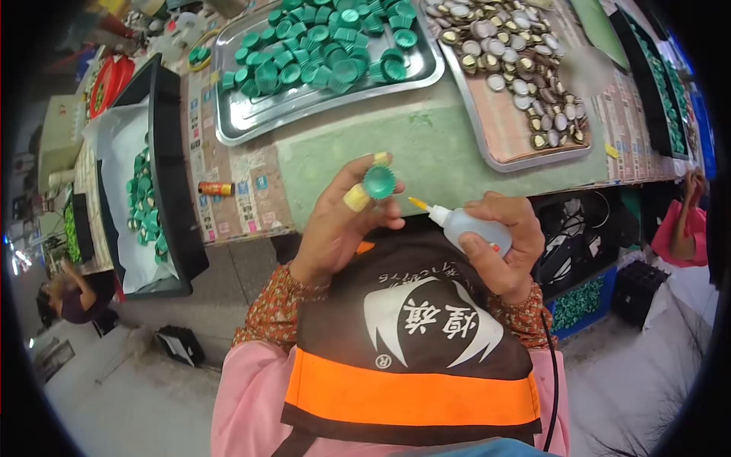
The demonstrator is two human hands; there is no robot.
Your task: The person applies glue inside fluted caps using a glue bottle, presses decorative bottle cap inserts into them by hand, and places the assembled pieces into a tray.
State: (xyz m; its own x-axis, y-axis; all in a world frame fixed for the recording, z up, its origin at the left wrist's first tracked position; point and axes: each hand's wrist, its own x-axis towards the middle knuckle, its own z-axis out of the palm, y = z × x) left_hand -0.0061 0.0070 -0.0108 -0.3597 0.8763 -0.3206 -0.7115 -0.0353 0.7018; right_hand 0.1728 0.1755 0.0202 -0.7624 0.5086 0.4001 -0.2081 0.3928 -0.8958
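Holding a green cup [379, 182] and a squeeze bottle [466, 230] above the near edge of a workbench

Wearing a dark apron [426, 388] with an orange band and patterned cuffs, a person works bare-handed, both hands raised in front of the body. The left hand [333, 222] is partly closed, its fingers curled, pinching the fluted green cup between fingers wrapped in yellow tape [356, 198]. The right hand [509, 247] is closed around the translucent squeeze bottle, its thumb pressed to the side. The bottle's yellow tip [416, 203] points toward the cup, near it but apart.

Just beyond the hands lies a green mat [426, 145]. Left of the left hand, a red-and-yellow tube [215, 189] rests on printed paper. Ahead of the left hand sits a metal tray [255, 122] heaped with green cups [316, 49]; ahead and to the right of the right hand, a second tray [496, 148] holds small round pieces [525, 68], white and gold-toned.

Farther left of the hands, a black bin [171, 190] lined with white sheeting holds more green cups. Well off to the right stands another black bin [646, 95] of green pieces. Farther out, a co-worker in pink [680, 232] appears at right, another in dark clothing [76, 301] at left.
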